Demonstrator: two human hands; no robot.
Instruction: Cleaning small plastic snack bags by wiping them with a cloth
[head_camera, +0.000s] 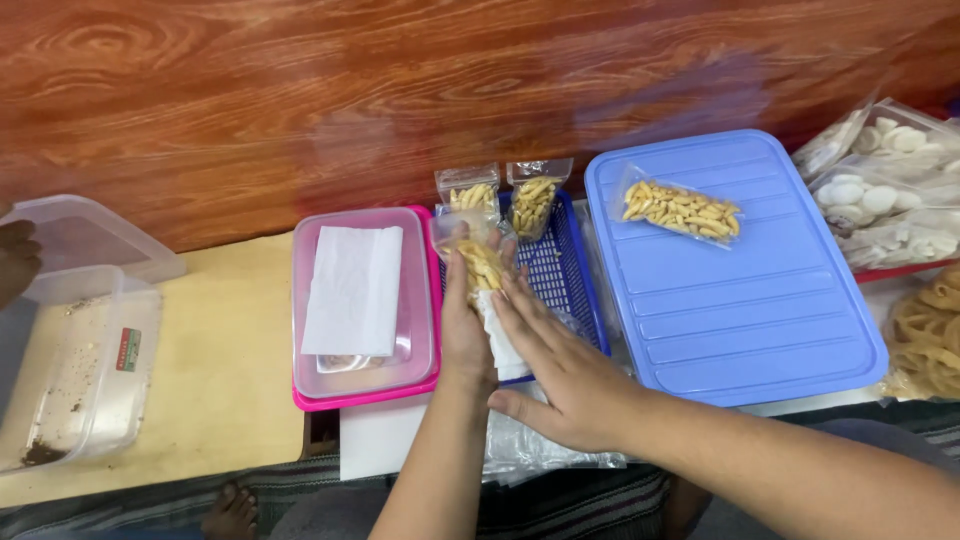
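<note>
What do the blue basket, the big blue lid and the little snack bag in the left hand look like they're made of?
The blue basket looks like moulded plastic, going by its open lattice walls. The big blue lid also seems plastic: matte, with pressed ridges and rounded corners. The little snack bag in the left hand appears to be thin clear plastic film, glossy and creased, its pale yellow sticks showing through.

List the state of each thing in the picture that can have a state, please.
left hand: closed around a small snack bag, held upright
right hand: open, flat, beside the bag
blue basket: holds two upright filled bags
blue lid: flat, one filled bag lying on it
pink container: lid on, paper inside
clear tub: open, nearly empty
</note>
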